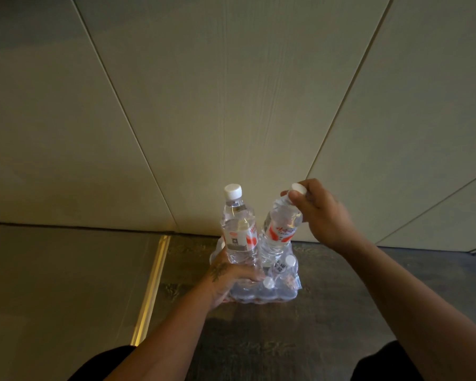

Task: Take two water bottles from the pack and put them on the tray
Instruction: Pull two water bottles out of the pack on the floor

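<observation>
A shrink-wrapped pack of water bottles sits on a dark wood-grain floor, close to a pale panelled wall. The left hand is wrapped around the lower body of one clear water bottle, which stands nearly upright above the pack's left side, white cap on top, its red-and-white label facing the camera. The right hand pinches the neck of a second water bottle just under its white cap, fingers closed there; this bottle leans with its top to the right, and its base is down among the torn plastic at the top of the pack. The two bottles stand just beside each other, their labels almost touching. White caps of further bottles show through the wrap below. A brass-coloured strip runs across the floor to the left of the pack, dividing the dark wood from a grey surface. No tray appears in this view.
</observation>
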`<action>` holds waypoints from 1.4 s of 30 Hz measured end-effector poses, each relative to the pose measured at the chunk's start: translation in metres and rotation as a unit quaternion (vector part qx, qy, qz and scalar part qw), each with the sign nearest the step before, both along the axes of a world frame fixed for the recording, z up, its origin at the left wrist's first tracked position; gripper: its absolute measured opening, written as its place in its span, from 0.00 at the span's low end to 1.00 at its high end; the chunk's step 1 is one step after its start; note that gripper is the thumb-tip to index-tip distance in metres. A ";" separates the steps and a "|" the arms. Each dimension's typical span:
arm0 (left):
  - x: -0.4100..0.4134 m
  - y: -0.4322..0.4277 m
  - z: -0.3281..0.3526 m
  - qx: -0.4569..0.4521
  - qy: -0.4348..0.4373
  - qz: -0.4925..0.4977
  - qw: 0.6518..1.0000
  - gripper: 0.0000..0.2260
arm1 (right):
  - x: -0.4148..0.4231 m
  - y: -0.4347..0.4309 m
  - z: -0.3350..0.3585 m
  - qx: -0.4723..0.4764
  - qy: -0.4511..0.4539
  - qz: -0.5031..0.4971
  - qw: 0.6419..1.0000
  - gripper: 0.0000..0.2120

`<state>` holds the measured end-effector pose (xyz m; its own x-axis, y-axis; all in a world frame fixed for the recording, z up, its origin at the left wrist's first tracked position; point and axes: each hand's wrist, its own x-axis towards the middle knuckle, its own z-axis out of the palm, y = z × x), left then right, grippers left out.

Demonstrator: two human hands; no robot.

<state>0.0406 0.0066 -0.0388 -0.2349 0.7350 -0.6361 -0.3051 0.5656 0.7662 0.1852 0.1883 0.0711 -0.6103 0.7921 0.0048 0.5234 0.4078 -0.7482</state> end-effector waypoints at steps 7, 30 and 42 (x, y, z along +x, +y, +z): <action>0.009 0.006 0.003 -0.012 0.028 -0.020 0.999 0.47 | -0.009 0.009 0.001 -0.053 0.027 0.048 0.997 0.15; 0.003 -0.012 0.037 0.017 0.085 -0.039 0.995 0.52 | 0.033 -0.027 -0.076 -0.385 0.201 -0.017 0.901 0.35; 0.024 -0.029 0.308 -0.007 0.092 -0.029 0.995 0.41 | 0.090 -0.093 0.154 -0.473 0.208 -0.093 0.851 0.34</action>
